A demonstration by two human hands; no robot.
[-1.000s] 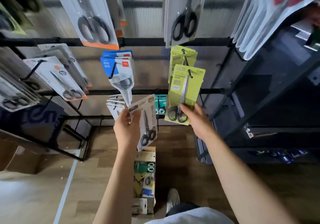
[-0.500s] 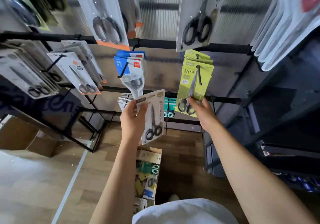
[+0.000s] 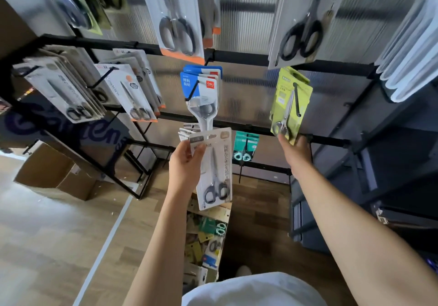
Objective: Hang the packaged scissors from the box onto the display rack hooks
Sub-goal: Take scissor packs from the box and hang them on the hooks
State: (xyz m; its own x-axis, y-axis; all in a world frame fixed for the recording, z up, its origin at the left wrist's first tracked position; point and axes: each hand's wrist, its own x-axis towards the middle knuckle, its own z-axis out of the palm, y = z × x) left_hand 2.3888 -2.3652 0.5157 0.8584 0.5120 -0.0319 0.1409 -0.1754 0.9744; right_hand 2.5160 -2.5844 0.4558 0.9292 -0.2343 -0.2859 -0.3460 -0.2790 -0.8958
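Observation:
My left hand (image 3: 186, 163) grips a white scissors pack (image 3: 214, 170) by its top left corner, thumb across the front; the pack hangs down over the open box (image 3: 208, 241) of mixed scissors packs on the floor. My right hand (image 3: 295, 149) holds the bottom edge of a lime-green scissors pack (image 3: 290, 104), which is threaded on a black hook (image 3: 296, 98) of the display rack (image 3: 237, 56). More green packs hang behind it on the same hook.
Blue packs (image 3: 201, 82) hang on the middle hook, teal packs (image 3: 245, 146) lower down, white and orange-edged packs (image 3: 128, 90) at left. Large packs hang above. Cardboard boxes (image 3: 59, 175) sit on the floor at left; a dark shelf unit (image 3: 379, 163) stands at right.
The view has tilted upward. My right hand has pushed the green pack further back along its hook. My left hand still holds the white pack in about the same place.

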